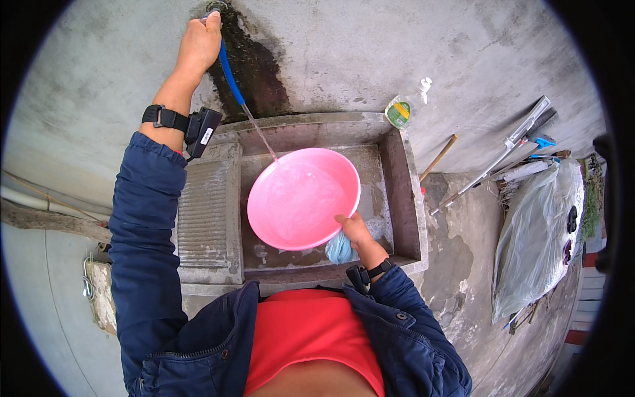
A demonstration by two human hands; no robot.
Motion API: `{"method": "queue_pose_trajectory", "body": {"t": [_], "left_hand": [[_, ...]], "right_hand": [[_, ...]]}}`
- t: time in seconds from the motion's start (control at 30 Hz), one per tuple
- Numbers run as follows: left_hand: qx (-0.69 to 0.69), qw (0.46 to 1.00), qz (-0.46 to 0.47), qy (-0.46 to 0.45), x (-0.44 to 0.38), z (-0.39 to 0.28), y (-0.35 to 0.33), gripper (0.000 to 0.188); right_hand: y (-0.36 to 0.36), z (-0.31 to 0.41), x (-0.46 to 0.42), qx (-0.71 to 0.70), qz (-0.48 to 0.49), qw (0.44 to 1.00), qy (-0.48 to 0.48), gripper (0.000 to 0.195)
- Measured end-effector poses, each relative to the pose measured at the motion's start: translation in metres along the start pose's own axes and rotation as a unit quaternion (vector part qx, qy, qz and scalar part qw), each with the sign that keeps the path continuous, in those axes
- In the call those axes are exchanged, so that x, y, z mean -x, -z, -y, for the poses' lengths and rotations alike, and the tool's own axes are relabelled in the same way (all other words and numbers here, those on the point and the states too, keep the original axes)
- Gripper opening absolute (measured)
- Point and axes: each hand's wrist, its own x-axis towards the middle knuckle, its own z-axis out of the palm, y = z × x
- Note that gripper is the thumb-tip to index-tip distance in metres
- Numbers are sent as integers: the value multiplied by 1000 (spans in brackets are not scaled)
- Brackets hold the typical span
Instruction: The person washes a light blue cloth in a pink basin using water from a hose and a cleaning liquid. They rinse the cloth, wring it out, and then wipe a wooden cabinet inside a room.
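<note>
My left hand (201,42) is closed around a metal water tap (214,9) high on the wall. From the tap a blue hose (229,72) hangs down, and water runs out of its end into a pink plastic basin (303,198). The basin has water in it and tilts over the concrete sink (419,208). My right hand (356,229) grips the basin's lower right rim, thumb inside. Just below that rim, beside my right hand, is a light blue cloth (340,249); whether my fingers touch it, I cannot tell.
The sink's ribbed washboard (203,218) lies left of the basin. On the back right corner stands a clear pump bottle (401,111). A wooden handle (439,156), a long-handled squeegee (488,164) and a pile under plastic sheeting (538,238) are to the right.
</note>
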Motion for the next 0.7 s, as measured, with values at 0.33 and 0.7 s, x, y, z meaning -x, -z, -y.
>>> {"method": "queue_pose_trajectory", "body": {"t": [0.33, 0.7], "left_hand": [[-2, 1000, 0, -3, -2, 4, -1, 66], [3, 1000, -6, -3, 2, -1, 1, 62]], "right_hand": [[-1, 0, 2, -6, 0, 1000, 8, 36], [-1, -1, 2, -22, -3, 1000, 5, 34]]}}
